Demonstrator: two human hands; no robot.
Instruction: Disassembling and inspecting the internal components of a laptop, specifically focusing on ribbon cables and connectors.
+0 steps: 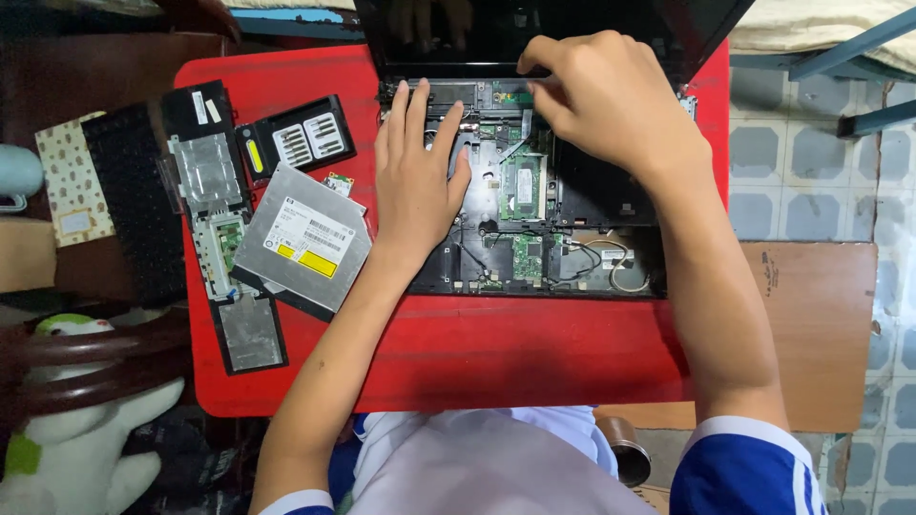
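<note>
Far left, black keyboard [134,205] off the red desk [534,353]. Next, cover panels [215,186] and silver optical drive [303,238] lying flat. Left hand [415,181] pressed palm-down on opened laptop base [534,215], fingers spread, grasping nothing. Right hand [601,95] at the hinge edge under the tilted screen [534,33], fingers curled, pinching a small part I cannot identify.

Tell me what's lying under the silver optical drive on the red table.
The silver optical drive rests across a long black cover panel and against a small green card on the red table. Whatever lies under its middle is covered.
</note>
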